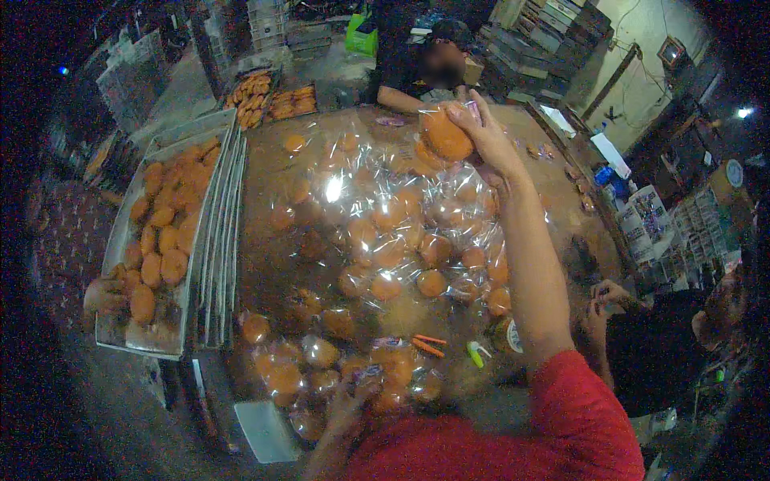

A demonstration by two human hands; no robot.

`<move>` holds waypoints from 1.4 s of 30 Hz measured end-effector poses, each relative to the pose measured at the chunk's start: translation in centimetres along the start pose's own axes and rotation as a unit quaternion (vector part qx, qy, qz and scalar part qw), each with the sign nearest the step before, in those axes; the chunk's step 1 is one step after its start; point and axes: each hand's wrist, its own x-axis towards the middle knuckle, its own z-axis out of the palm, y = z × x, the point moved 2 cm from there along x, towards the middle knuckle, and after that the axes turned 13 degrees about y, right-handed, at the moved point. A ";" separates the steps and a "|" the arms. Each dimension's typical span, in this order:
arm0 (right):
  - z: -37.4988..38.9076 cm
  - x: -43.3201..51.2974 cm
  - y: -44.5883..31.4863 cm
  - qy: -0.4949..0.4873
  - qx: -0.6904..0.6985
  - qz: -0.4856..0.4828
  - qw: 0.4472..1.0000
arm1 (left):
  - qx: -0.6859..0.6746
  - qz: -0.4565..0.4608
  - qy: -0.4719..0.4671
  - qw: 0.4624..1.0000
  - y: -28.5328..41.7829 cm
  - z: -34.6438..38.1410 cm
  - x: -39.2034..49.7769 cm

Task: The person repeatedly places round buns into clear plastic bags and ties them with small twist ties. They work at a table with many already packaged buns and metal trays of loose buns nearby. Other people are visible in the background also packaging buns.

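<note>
My right hand [481,129], arm stretched forward, grips the top of a clear plastic bag of orange-brown buns [446,135] above the far part of the table. Low in the view, my left hand [355,394] has its fingers closed on the printed top of another clear bag of buns [394,367]; it is partly blurred. Many bagged buns [385,285] lie spread across the wooden table between my hands. More bagged buns [283,379] are heaped at the near left edge. Two orange sticks [428,347] and a small green-handled tool [476,355] lie near the middle of the near side.
Stacked metal trays [213,240] stand at left, the top one holding loose buns [162,240]; another person's hand [107,294] touches its edge. One person [400,99] sits across the table, another [656,355] at right. A roll of tape [514,337] lies beside my right arm.
</note>
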 end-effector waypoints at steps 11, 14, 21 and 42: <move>-10.6 -4.2 7.9 -0.056 0.025 0.082 0.995 | -0.083 0.012 0.008 0.996 -0.2 2.1 0.2; -16.2 -6.7 15.6 0.054 0.030 0.177 0.982 | -0.095 -0.002 0.020 0.995 1.3 4.1 -1.4; -33.6 -1.9 17.5 0.246 0.180 0.226 0.925 | -0.028 0.074 0.012 0.997 2.9 11.1 0.0; -15.8 -18.5 0.1 0.140 0.097 -0.052 0.984 | 0.172 0.529 -0.092 0.826 12.2 25.7 -0.3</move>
